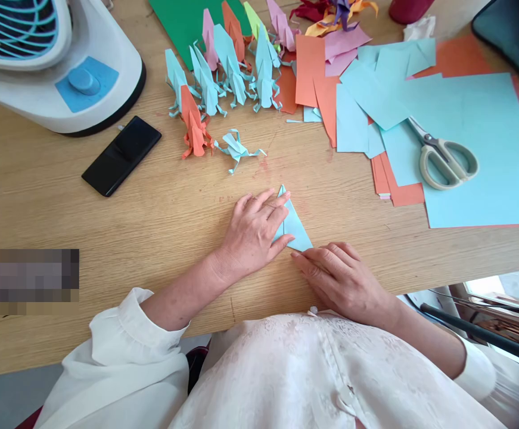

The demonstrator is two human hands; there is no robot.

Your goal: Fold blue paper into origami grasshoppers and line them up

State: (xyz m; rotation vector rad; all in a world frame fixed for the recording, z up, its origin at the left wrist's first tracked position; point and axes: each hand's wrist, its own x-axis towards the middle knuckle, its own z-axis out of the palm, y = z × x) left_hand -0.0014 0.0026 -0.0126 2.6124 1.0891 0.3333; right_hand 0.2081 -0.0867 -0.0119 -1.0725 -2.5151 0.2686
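Observation:
A small light-blue folded paper (295,229), triangular with a pointed top, lies on the table in front of me. My left hand (257,229) rests over its left side with fingers stretched out, the fingertips near the point and the thumb on the lower part. At the lower right corner, my right hand (344,277) has thumb and fingers pinched together on the paper's edge. Beyond them sits a small light-blue folded figure (236,148) with thin bent limbs. An orange origami figure (193,125) stands just left of it.
Several light-blue origami figures (235,68) stand farther back on a green sheet (174,24) and the table. Grey-handled scissors (449,161) lie on light-blue sheets (478,137) at right. A black phone (121,156) and a white fan base (111,65) are at left.

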